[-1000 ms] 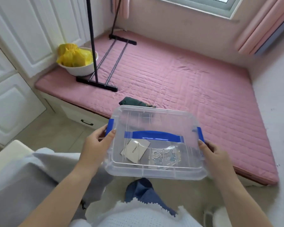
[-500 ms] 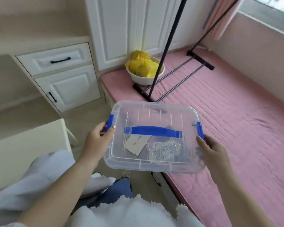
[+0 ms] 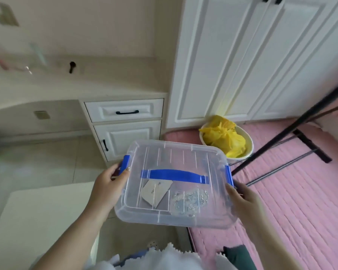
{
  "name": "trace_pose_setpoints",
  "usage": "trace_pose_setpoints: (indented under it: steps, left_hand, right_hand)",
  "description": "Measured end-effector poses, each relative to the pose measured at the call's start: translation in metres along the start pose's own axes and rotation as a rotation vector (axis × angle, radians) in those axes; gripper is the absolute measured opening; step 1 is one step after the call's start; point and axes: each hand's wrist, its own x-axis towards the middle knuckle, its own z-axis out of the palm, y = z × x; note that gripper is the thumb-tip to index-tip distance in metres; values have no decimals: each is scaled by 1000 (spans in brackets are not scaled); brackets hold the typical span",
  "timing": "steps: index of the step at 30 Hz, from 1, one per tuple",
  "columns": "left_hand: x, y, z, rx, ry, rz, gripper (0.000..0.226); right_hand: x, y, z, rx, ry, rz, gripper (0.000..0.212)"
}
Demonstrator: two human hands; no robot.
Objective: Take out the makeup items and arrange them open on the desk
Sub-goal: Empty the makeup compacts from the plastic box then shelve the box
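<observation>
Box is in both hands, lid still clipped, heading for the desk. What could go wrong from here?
1. The clear box is held in the air by its short ends only, left hand and right hand; a slip could drop it on the tiled floor.
2. It is tilted, so the white card and silvery packet inside may slide.
3. The view is motion-blurred; the desk edge could catch the box.

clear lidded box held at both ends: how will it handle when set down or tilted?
The clear box looks stiff: it holds shape gripped only at its ends by the left hand and right hand. Probably light, since little shows inside. The card and silvery packet lie loose, so they will likely slide if tilted.
</observation>
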Motion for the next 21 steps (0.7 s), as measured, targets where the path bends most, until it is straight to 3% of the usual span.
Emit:
trace_pose_setpoints:
  steps: [9, 14, 21]
  left_hand:
    - [136, 33, -28, 12, 189, -28, 26]
    - [193, 39, -38, 2, 273, -35, 8]
    - [317, 58, -52, 37, 375, -28, 18]
  right_hand:
    - [146, -77, 84, 74, -155, -101, 22]
    - [218, -103, 129, 68, -235, -120, 27]
    - [344, -155, 212, 56, -365, -103, 25]
